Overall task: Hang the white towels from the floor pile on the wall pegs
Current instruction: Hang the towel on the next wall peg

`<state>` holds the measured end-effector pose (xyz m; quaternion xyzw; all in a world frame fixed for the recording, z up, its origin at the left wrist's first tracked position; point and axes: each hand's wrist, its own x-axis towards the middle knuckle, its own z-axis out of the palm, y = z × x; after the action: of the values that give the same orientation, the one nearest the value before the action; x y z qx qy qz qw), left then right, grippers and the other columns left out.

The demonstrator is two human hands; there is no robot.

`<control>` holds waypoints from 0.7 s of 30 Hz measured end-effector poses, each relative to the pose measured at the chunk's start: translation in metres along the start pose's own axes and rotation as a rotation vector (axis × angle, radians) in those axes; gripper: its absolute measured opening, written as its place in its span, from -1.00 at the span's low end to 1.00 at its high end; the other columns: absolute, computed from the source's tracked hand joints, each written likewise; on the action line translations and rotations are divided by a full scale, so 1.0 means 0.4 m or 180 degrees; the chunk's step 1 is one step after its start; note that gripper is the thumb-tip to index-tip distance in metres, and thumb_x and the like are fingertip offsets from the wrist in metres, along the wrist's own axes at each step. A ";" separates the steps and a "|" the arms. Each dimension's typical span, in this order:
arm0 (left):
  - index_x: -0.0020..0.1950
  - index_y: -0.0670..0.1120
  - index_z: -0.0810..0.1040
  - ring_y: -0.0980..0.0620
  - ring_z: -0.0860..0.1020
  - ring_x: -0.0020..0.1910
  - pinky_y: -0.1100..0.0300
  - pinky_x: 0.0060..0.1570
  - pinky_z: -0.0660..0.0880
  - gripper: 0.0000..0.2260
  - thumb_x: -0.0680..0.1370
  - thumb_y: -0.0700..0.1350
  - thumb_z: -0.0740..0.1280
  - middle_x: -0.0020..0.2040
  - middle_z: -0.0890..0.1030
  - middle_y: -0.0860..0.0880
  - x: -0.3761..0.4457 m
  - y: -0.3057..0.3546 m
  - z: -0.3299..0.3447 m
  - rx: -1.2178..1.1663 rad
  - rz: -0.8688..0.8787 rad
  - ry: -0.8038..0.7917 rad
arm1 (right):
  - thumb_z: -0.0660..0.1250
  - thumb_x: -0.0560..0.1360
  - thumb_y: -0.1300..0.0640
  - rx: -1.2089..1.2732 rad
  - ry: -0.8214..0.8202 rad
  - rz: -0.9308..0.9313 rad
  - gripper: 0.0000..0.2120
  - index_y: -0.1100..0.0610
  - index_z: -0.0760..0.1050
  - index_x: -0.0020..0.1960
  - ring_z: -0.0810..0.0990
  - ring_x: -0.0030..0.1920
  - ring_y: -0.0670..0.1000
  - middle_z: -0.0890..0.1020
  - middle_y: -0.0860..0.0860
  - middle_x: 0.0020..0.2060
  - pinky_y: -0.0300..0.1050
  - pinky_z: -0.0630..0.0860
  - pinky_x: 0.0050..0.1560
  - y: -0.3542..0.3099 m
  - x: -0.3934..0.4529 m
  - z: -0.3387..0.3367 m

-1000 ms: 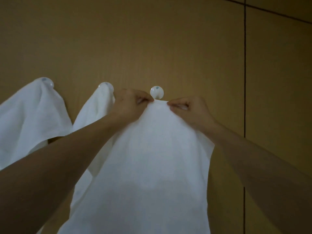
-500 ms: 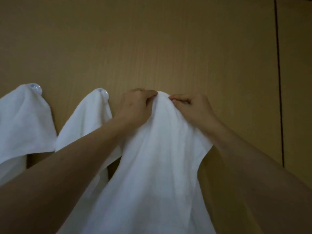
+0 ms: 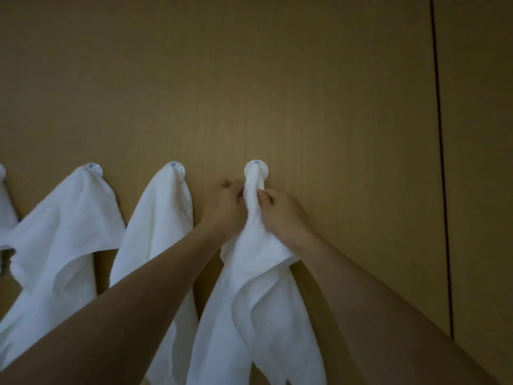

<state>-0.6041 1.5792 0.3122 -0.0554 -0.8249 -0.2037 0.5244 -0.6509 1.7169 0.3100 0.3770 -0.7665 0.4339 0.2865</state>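
A white towel (image 3: 258,295) hangs from a round white peg (image 3: 256,168) on the brown wooden wall, its top bunched into a narrow neck over the peg. My left hand (image 3: 226,204) grips that neck from the left, just below the peg. My right hand (image 3: 280,212) pinches it from the right at the same height. Both forearms reach up from the bottom of the view. The towel's lower end runs out of view.
Two more white towels (image 3: 63,245) (image 3: 161,240) hang from pegs (image 3: 94,168) (image 3: 177,167) to the left, and part of another shows at the left edge. A dark vertical seam (image 3: 441,168) splits the wall panels on the right.
The towel's top edge was lifted over the peg and now hangs on it. Both hands slid down below the peg and squeezed the cloth into a narrow neck.
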 end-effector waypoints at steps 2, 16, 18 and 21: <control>-0.12 -0.10 0.54 0.03 0.40 -0.03 0.13 -0.05 0.31 -0.70 0.63 -0.02 0.09 -0.09 0.54 -0.02 -0.051 -0.016 -0.001 0.0793 0.0155 -0.0004 | 0.00 0.65 -0.11 -0.0481 0.0095 -0.0001 -0.66 0.01 0.46 -0.08 0.57 -0.20 0.04 0.59 -0.01 -0.22 -0.04 0.46 -0.18 -0.010 -0.031 0.010; 0.43 -0.09 0.44 -0.15 0.29 0.44 -0.05 0.38 0.31 -0.59 0.57 -0.09 0.25 0.46 0.37 -0.15 -0.297 -0.026 -0.164 0.0712 0.0702 -0.0545 | 0.19 0.60 0.08 -0.1946 -0.0291 0.0816 -0.77 0.18 0.49 0.15 0.59 0.01 0.11 0.58 0.12 0.01 -0.16 0.43 -0.13 -0.055 -0.374 0.020; 0.42 -0.08 0.44 -0.15 0.31 0.43 -0.06 0.37 0.32 -0.59 0.57 -0.08 0.27 0.45 0.38 -0.15 -0.347 -0.021 -0.175 0.0487 0.0818 -0.0642 | 0.22 0.59 0.03 -0.2103 -0.0183 0.0997 -0.67 0.12 0.46 0.30 0.56 0.09 0.15 0.55 0.12 0.05 -0.11 0.50 0.00 -0.099 -0.443 0.015; 0.41 -0.09 0.45 -0.17 0.33 0.40 -0.06 0.32 0.35 -0.58 0.55 -0.09 0.29 0.43 0.41 -0.16 -0.428 0.010 -0.178 0.0142 0.1008 -0.0784 | 0.24 0.57 -0.05 -0.2479 -0.0078 0.1386 -0.51 0.05 0.34 0.47 0.47 0.25 0.20 0.50 0.16 0.22 0.00 0.48 0.18 -0.171 -0.558 -0.006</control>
<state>-0.4671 1.5758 0.1875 -0.1973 -0.8681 -0.0920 0.4461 -0.4708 1.7693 0.1707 0.0760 -0.9376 0.1586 0.3000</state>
